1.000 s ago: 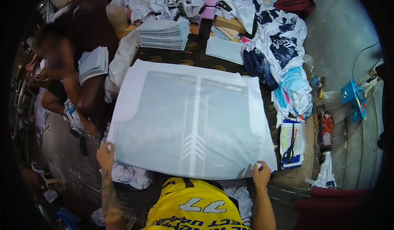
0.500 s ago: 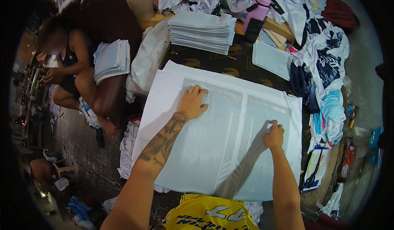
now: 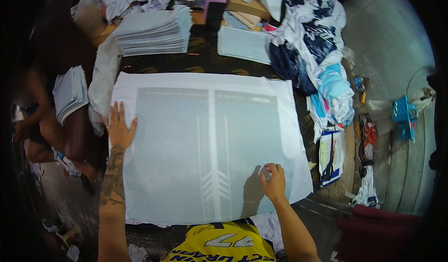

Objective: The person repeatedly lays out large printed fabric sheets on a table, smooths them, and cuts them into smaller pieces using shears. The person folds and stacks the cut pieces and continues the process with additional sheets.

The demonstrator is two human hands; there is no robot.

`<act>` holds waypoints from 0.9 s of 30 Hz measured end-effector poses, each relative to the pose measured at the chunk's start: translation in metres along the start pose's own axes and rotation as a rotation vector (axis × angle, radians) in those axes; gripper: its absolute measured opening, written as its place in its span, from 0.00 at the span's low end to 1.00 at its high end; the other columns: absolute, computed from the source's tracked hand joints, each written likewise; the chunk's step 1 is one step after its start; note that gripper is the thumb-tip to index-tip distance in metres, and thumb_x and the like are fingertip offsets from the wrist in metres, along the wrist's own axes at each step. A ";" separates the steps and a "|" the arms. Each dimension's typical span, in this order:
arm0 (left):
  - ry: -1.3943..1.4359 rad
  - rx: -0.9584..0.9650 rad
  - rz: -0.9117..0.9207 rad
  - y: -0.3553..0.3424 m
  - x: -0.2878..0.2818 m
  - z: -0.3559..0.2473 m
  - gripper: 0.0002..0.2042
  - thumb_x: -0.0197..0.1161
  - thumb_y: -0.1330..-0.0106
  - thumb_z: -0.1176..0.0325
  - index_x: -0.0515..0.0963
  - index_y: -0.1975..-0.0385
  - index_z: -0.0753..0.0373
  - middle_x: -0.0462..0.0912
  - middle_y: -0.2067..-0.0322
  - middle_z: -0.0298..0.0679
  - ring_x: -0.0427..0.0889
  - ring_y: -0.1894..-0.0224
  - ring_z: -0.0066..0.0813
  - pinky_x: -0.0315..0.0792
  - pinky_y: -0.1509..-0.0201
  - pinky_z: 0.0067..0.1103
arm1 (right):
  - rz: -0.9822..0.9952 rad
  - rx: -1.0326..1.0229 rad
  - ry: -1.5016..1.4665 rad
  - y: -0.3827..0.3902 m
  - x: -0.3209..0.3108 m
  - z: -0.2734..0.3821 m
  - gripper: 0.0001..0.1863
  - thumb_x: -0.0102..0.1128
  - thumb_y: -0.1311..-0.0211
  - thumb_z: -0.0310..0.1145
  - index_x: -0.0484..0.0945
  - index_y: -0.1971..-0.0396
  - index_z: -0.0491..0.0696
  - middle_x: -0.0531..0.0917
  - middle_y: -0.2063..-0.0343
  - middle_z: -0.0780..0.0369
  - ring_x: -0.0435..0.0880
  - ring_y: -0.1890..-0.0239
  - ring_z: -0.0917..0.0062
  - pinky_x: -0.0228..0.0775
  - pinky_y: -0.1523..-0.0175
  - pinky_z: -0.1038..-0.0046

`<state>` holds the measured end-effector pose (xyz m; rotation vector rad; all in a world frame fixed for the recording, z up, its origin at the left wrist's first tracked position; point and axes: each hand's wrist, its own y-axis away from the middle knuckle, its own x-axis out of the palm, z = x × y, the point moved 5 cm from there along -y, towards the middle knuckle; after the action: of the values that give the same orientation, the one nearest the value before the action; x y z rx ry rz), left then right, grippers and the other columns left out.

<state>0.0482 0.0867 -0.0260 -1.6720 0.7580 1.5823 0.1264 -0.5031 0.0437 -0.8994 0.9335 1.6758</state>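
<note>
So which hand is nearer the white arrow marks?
Right. The right hand is right of the white arrow marks; the left hand is farther, up at the left edge of the sheet.

Dim surroundings; shadow on pale sheet (image 3: 168, 154); fisheye-bent edges, black rim.

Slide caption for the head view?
Left hand spread on a grey-and-white sheet, right hand apparently raised above it.

1 large sheet (image 3: 168, 145), grey-blue panel, white far margin. 1 broad white stripe runs lengthwise near the middle, white chevrons flanking its near end. Spread out, basically flat, on dark patterned table (image 3: 154, 64).
</note>
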 end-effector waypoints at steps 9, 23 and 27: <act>0.601 0.687 -0.125 0.031 -0.033 -0.332 0.24 0.69 0.34 0.66 0.79 0.36 0.57 0.74 0.36 0.46 0.71 0.32 0.48 0.64 0.29 0.46 | -0.017 -0.094 0.168 0.083 -0.022 -0.055 0.27 0.68 0.46 0.22 0.81 0.43 0.53 0.80 0.47 0.56 0.78 0.43 0.54 0.73 0.41 0.52; 0.441 0.590 -0.026 -0.040 -0.036 -0.544 0.16 0.64 0.27 0.62 0.80 0.42 0.54 0.77 0.47 0.44 0.75 0.41 0.43 0.69 0.36 0.39 | -0.048 -0.055 -0.015 0.026 -0.128 -0.235 0.27 0.68 0.40 0.28 0.78 0.39 0.46 0.78 0.40 0.50 0.75 0.36 0.50 0.67 0.33 0.50; 0.726 0.440 0.027 -0.007 -0.043 -0.543 0.12 0.63 0.27 0.69 0.81 0.46 0.57 0.80 0.53 0.46 0.81 0.47 0.48 0.72 0.40 0.39 | -0.197 0.169 0.066 0.030 -0.157 -0.297 0.34 0.64 0.31 0.29 0.66 0.27 0.36 0.63 0.24 0.40 0.57 0.20 0.41 0.49 0.18 0.47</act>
<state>0.3668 -0.3522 0.0207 -1.8809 1.3738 0.7039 0.1764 -0.8364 0.0600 -0.9062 0.9823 1.3866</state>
